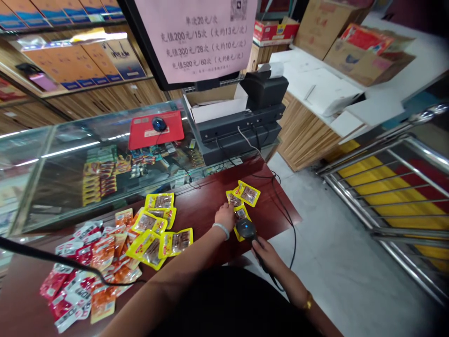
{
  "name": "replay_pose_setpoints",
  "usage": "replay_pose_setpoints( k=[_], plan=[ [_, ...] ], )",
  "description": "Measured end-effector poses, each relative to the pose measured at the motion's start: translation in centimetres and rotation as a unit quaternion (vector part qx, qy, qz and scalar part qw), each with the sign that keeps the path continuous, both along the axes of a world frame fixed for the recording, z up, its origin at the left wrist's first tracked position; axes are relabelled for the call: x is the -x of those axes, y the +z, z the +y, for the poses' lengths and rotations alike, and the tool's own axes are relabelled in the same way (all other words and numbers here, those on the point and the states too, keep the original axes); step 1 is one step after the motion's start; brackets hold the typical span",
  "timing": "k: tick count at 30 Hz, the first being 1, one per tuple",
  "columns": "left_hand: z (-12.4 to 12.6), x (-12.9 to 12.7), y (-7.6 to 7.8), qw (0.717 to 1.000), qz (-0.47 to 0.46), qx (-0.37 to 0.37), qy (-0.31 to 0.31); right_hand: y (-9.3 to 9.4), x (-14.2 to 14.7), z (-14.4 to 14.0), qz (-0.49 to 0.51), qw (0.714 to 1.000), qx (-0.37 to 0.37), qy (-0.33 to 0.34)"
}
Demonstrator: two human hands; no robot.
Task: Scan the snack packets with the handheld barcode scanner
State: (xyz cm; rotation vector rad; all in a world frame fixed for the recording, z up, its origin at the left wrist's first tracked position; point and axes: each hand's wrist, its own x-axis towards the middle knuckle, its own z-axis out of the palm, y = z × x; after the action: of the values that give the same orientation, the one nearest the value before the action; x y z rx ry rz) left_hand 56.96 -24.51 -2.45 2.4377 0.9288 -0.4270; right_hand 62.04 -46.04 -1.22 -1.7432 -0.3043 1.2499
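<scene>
My right hand [269,257] grips a black barcode scanner [246,229] whose head points down at a yellow snack packet [241,214] on the dark red counter [203,210]. My left hand [225,216] rests its fingers on that small cluster of yellow packets [248,194], holding one flat beside the scanner head. A white bracelet circles my left wrist. To the left lies a larger heap of yellow packets [157,229], then orange and red-white packets [80,271].
A cash register with receipt printer [245,117] stands behind the counter, with cables trailing over the edge. A red mouse pad with a mouse [156,128] lies on the glass display case [70,164]. A metal railing [393,187] is at the right; cardboard boxes [365,51] are behind.
</scene>
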Motion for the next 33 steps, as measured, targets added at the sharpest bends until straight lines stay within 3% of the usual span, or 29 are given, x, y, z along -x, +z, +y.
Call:
replay_pose_setpoints(
  k=[3,8,15,19,22,24,27,33],
  plan=[
    [-0.2,0.3,0.0,1.0,0.014,0.015,-0.005,-0.3,-0.2,-0.2,0.002,1.0,-0.002,-0.004],
    [-0.1,1.7,0.1,0.998,-0.015,0.003,0.063,-0.6,-0.1,0.4,0.002,1.0,-0.007,0.006],
    [-0.5,1.9,-0.5,0.997,-0.02,0.026,0.065,-0.4,-0.2,1.0,0.012,1.0,-0.002,0.005],
    [-0.5,2.3,-1.6,0.984,-0.058,0.095,0.138,0.2,-0.2,1.4,0.025,1.0,-0.004,0.011],
    [-0.1,3.6,-2.1,0.955,-0.088,0.193,0.207,0.5,0.1,2.0,0.014,0.999,-0.01,0.038],
    [0.6,5.3,-2.1,0.928,-0.111,0.24,0.262,0.8,0.4,2.8,0.008,0.998,-0.024,0.06],
    [2.0,9.4,-1.5,0.901,-0.143,0.244,0.33,1.2,1.1,4.5,0.011,0.993,-0.046,0.112],
    [4.3,18.9,-0.3,0.89,-0.168,0.185,0.381,2.6,4.0,9.7,0.034,0.962,-0.083,0.258]
  ],
)
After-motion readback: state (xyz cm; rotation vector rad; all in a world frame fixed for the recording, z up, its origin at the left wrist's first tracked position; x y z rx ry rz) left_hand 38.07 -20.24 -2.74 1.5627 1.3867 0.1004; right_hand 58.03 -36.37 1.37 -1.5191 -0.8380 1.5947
